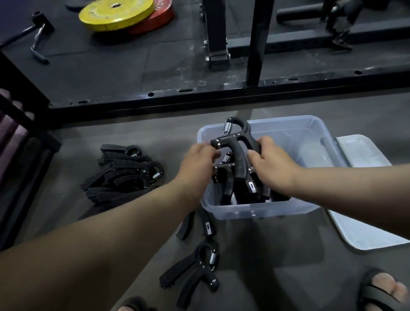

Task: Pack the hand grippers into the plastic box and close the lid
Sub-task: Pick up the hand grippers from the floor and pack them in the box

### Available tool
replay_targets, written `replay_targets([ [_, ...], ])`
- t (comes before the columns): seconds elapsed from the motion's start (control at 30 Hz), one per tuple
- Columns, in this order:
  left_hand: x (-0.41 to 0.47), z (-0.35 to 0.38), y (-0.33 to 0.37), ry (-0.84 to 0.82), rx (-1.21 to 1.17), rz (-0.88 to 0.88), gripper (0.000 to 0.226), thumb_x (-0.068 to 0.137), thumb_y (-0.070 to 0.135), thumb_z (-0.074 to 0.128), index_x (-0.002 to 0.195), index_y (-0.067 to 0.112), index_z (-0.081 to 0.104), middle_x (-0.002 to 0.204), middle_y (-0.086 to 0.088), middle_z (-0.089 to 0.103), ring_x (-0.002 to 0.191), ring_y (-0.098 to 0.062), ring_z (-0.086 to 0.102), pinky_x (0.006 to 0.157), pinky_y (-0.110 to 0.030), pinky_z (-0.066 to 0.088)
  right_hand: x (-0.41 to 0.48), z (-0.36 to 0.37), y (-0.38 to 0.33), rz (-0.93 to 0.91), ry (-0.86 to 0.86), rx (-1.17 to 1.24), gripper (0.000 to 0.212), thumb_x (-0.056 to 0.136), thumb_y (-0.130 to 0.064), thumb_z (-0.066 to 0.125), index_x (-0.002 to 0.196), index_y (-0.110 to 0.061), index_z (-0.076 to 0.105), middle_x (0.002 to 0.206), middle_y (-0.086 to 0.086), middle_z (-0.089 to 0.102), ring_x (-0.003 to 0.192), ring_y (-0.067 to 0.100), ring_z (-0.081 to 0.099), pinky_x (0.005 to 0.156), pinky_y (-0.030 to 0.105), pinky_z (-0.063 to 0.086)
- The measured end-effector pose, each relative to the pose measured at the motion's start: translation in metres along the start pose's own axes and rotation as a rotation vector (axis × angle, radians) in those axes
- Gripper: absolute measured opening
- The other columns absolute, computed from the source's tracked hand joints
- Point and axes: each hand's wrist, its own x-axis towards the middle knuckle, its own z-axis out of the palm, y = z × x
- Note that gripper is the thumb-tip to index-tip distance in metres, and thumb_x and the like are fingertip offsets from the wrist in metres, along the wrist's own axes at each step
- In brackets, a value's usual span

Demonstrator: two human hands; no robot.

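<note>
Mid-frame over the plastic box (296, 132), the left hand (199, 160) and right hand (271, 164) have their grip clamped on one hand gripper (238, 150), likely stiff, light, best held by its handles.

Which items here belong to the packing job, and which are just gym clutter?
Job: held black spring hand gripper, clear plastic box, translucent lid, black gripper pile.
Lying about: yellow weight plate, red weight plate, black steel rack.

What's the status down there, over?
Over the plastic box, left hand and right hand hold one hand gripper. More in a pile on the floor; lid off, beside box.
</note>
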Motion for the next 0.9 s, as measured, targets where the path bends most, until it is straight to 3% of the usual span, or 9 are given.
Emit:
replay_targets([
  [0.1,-0.003,0.001,-0.011,-0.031,0.396,0.271,0.036,0.089,0.01,0.049,0.118,0.027,0.061,0.115,0.008,0.064,0.102,-0.015,0.06,0.089,-0.023,0.045,0.019,-0.015,0.025,0.091,-0.086,-0.159,0.028,0.099,-0.032,0.04,0.108,-0.007,0.046,0.097,0.012,0.059,0.089,0.03,0.056,0.075,0.033,0.041],
  [0.2,0.008,-0.002,-0.023,0.015,0.699,0.455,0.048,0.085,0.004,0.047,0.129,0.019,0.058,0.135,0.0,0.055,0.126,-0.017,0.045,0.109,-0.031,0.035,0.031,-0.027,0.051,0.183,-0.121,-0.243,0.028,0.095,-0.031,0.041,0.103,-0.005,0.048,0.092,0.015,0.06,0.085,0.032,0.058,0.07,0.033,0.043],
  [0.3,0.023,-0.007,-0.03,0.004,0.869,0.372,0.057,0.087,0.009,0.044,0.144,0.017,0.041,0.157,0.001,0.028,0.146,-0.015,0.016,0.12,-0.036,0.013,0.034,-0.032,0.065,0.246,-0.144,-0.284,0.027,0.096,-0.029,0.044,0.104,-0.004,0.046,0.091,0.012,0.055,0.083,0.029,0.054,0.07,0.031,0.038],
  [0.4,0.032,-0.011,-0.036,-0.035,1.019,0.373,0.059,0.091,0.015,0.042,0.149,0.016,0.03,0.162,0.0,0.012,0.149,-0.016,0.003,0.12,-0.038,0.008,0.037,-0.031,0.072,0.268,-0.192,-0.334,0.026,0.095,-0.026,0.046,0.104,-0.002,0.046,0.094,0.015,0.056,0.082,0.029,0.054,0.066,0.03,0.037],
  [0.63,0.032,-0.013,-0.047,-0.026,1.12,0.43,0.056,0.094,0.019,0.041,0.148,0.016,0.029,0.163,0.004,0.003,0.149,-0.014,-0.007,0.118,-0.042,0.021,0.045,-0.019,0.085,0.309,-0.226,-0.353,0.015,0.091,-0.01,0.045,0.092,0.004,0.052,0.077,0.016,0.057,0.059,0.021,0.049,0.045,0.026,0.033],
  [0.7,0.031,-0.013,-0.048,-0.028,1.101,0.429,0.056,0.094,0.019,0.041,0.148,0.016,0.03,0.163,0.004,0.003,0.149,-0.013,-0.008,0.117,-0.043,0.022,0.05,-0.015,0.088,0.315,-0.229,-0.367,0.019,0.091,-0.01,0.045,0.097,0.007,0.052,0.082,0.021,0.058,0.064,0.025,0.05,0.048,0.027,0.035],
  [0.8,0.03,-0.013,-0.049,-0.029,1.068,0.442,0.054,0.094,0.017,0.042,0.146,0.016,0.032,0.163,0.005,0.004,0.149,-0.013,-0.008,0.116,-0.042,0.023,0.054,-0.012,0.084,0.304,-0.259,-0.388,0.024,0.095,-0.011,0.045,0.109,0.008,0.047,0.097,0.022,0.057,0.08,0.027,0.052,0.065,0.029,0.039],
  [0.87,0.03,-0.014,-0.051,-0.022,1.034,0.457,0.054,0.093,0.015,0.042,0.145,0.015,0.034,0.163,0.005,0.006,0.149,-0.012,-0.008,0.116,-0.043,0.023,0.055,-0.012,0.079,0.268,-0.276,-0.412,0.013,0.098,-0.012,0.042,0.091,-0.004,0.05,0.095,0.018,0.054,0.085,0.026,0.049,0.073,0.03,0.038],
  [0.9,0.031,-0.014,-0.053,-0.017,1.018,0.463,0.053,0.092,0.014,0.043,0.145,0.015,0.036,0.163,0.006,0.007,0.149,-0.012,-0.007,0.116,-0.043,0.023,0.052,-0.011,0.074,0.263,-0.289,-0.419,0.02,0.099,-0.012,0.041,0.081,-0.007,0.048,0.093,0.015,0.053,0.084,0.026,0.048,0.074,0.03,0.038],
])
